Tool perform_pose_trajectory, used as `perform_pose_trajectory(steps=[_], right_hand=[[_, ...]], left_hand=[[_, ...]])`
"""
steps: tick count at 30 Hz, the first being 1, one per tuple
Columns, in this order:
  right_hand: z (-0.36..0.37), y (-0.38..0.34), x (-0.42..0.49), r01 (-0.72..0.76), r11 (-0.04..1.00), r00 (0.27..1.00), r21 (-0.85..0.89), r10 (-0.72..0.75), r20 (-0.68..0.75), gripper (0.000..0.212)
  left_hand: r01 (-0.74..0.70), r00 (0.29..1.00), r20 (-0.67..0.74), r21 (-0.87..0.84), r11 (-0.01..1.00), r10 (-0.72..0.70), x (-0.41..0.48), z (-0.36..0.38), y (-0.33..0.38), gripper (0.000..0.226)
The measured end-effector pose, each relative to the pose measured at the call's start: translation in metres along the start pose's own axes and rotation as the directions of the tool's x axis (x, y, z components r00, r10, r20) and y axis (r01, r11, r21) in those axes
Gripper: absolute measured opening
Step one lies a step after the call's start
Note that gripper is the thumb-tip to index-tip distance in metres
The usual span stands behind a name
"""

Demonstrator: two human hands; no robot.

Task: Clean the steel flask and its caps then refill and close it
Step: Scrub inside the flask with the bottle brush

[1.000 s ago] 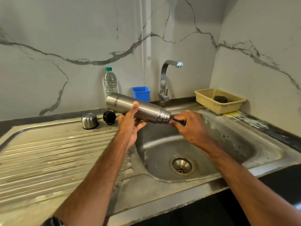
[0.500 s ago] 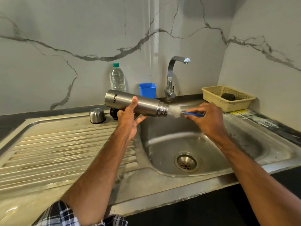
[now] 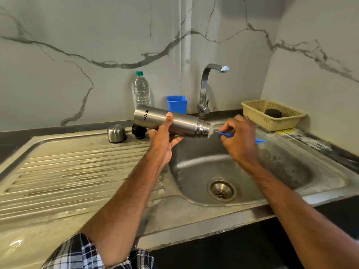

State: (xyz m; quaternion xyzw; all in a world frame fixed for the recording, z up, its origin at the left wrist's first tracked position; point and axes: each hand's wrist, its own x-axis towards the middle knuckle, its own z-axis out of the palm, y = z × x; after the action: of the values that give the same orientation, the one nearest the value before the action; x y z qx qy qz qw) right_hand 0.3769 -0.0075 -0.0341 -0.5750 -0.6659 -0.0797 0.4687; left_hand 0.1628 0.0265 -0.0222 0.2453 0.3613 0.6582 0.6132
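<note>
Two hands: both are held above the sink basin (image 3: 194, 171); the left hand (image 3: 163, 138) is wrapped round the flask, thumb laid on top and fingers cupped beneath; the right hand (image 3: 240, 140) is pinched on the blue handle of a bottle brush (image 3: 225, 134).
Flask: the steel flask (image 3: 186, 123) is held level over the basin's back left edge, open mouth turned right, with white bristles seen at the mouth.
Progress: scrubbing of the inside is judged to be under way; both caps are off; rinsing, cap cleaning, refilling and closing are judged left.
Caps: a steel cap (image 3: 116, 133) and a black inner cap (image 3: 138, 131) are stood just beside each other, left of the basin and towards the back.
Behind the basin: a water bottle (image 3: 141, 92), a blue cup (image 3: 177, 104) and the tap (image 3: 206, 88) are ranged along the wall; no water is seen running.
Right of the basin: a basket (image 3: 272, 121) holding a dark scrubber (image 3: 273, 113) is set at the back.
Obstruction: nothing is seen between flask and tap.
</note>
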Motion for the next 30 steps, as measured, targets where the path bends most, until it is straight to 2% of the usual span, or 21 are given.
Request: perform_pose_trajectory(steps=[4,7,10,12,16,20,23,30], right_hand=[[-0.014,0.011,0.004,-0.051,0.999,0.998,0.016,0.051,-0.031,0.019],[-0.003,-0.002,0.001,-0.024,1.000,1.000,0.012,0.024,-0.019,0.023],[-0.001,-0.003,0.000,0.019,0.999,1.000,0.038,-0.020,0.017,0.021],[-0.010,0.007,0.002,-0.008,0.999,1.000,0.052,0.008,0.002,0.019],[-0.007,0.007,0.002,-0.014,0.997,1.000,0.072,0.013,0.003,0.018],[0.005,-0.006,0.001,0.071,0.997,0.997,0.006,-0.071,0.019,0.028],[0.003,-0.001,0.002,0.046,0.998,0.999,-0.038,-0.045,0.021,0.034],[0.011,-0.009,0.000,0.085,0.991,0.993,-0.101,-0.076,0.092,0.028]], left_hand=[[-0.032,0.998,-0.050,-0.045,0.998,0.029,0.008,-0.004,0.008,0.062],[-0.010,1.000,-0.023,-0.016,1.000,0.010,0.001,-0.001,0.002,0.063],[-0.010,1.000,0.019,0.023,1.000,0.009,-0.001,0.002,-0.002,0.051],[-0.034,0.999,-0.004,-0.012,0.999,0.034,0.003,0.000,0.005,0.047],[-0.027,0.999,-0.038,-0.032,0.999,0.026,0.005,-0.005,0.007,0.056],[-0.003,0.999,0.042,0.012,1.000,0.002,-0.001,0.003,-0.002,0.056],[-0.017,0.998,0.067,0.020,1.000,0.015,0.001,0.005,-0.003,0.058],[-0.019,0.999,0.035,0.009,1.000,0.018,0.003,0.000,-0.003,0.058]])
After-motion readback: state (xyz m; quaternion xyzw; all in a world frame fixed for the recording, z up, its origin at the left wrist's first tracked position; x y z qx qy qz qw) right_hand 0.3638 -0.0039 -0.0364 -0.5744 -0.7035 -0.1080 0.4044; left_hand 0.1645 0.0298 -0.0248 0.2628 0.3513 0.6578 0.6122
